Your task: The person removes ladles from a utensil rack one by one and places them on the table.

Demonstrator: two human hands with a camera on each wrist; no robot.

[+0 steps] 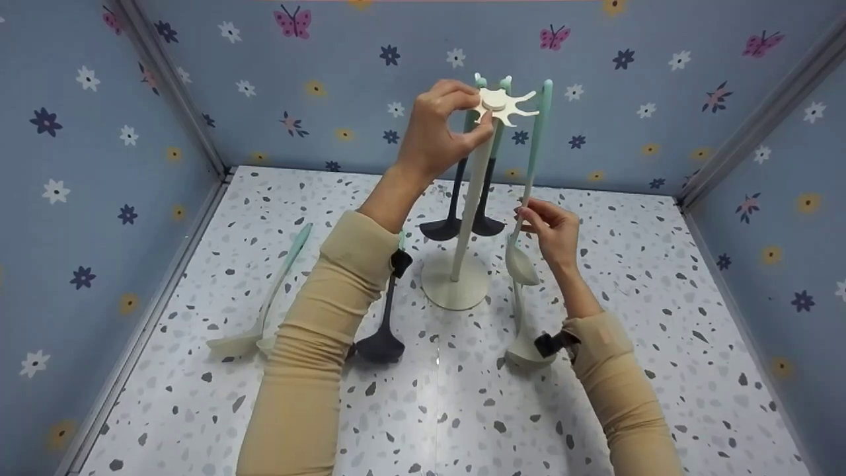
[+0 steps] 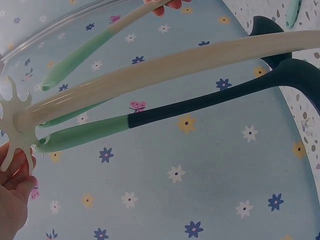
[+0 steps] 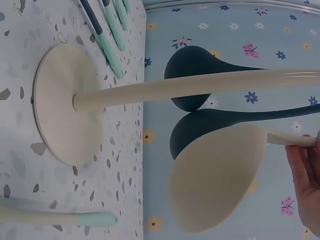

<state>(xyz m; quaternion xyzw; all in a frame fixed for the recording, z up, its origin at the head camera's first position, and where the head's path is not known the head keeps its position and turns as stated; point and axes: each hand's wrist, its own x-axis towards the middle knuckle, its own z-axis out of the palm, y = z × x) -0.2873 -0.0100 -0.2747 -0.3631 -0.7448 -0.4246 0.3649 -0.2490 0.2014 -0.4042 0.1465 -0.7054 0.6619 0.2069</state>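
Note:
My left hand (image 1: 439, 125) pinches the edge of the cream hook disc (image 1: 514, 109) at the top of an upright utensil stand (image 1: 470, 205). In the left wrist view, thumb and fingers hold the disc's prongs. Two black ladles (image 2: 190, 106) with mint handles hang from the stand's far side, bowls down. To the right, my right hand (image 1: 554, 228) pinches a cream ladle (image 1: 522, 266) low on its shaft. This ladle is upright, bowl down, and its mint handle end is close beside the hook disc. In the right wrist view its bowl (image 3: 215, 180) overlaps one black bowl.
The stand's round base (image 3: 65, 105) rests on the speckled table (image 1: 436, 410). A cream ladle (image 1: 529, 350) lies near the right forearm. Left of the base lie a black ladle (image 1: 381, 344) and a cream ladle (image 1: 238, 342); the left sleeve hides others partly. Flowered panels (image 1: 370, 86) enclose the table.

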